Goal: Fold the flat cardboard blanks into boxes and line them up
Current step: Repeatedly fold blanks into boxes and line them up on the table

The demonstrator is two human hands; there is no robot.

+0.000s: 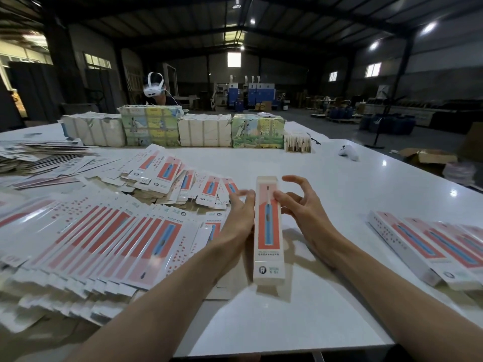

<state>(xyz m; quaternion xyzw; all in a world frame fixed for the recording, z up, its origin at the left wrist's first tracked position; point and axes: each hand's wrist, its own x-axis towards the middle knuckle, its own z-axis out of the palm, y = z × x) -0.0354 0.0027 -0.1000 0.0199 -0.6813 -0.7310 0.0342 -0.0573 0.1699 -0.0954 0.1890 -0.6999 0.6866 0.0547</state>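
Pressing straight fingers against the left side of the folded box (268, 231), the left hand (239, 218) has an open grip. The right hand (300, 205) touches its right edge, fingers spread loosely, nothing clasped. The box is mid-worktop (313, 163), flat blanks (104, 236) left, finished boxes (428, 246) right.

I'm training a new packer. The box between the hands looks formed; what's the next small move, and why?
Probably carry the folded box right and set it beside the row of finished boxes. It looks squared up between the left hand and right hand, and that row lies on the table to its right.
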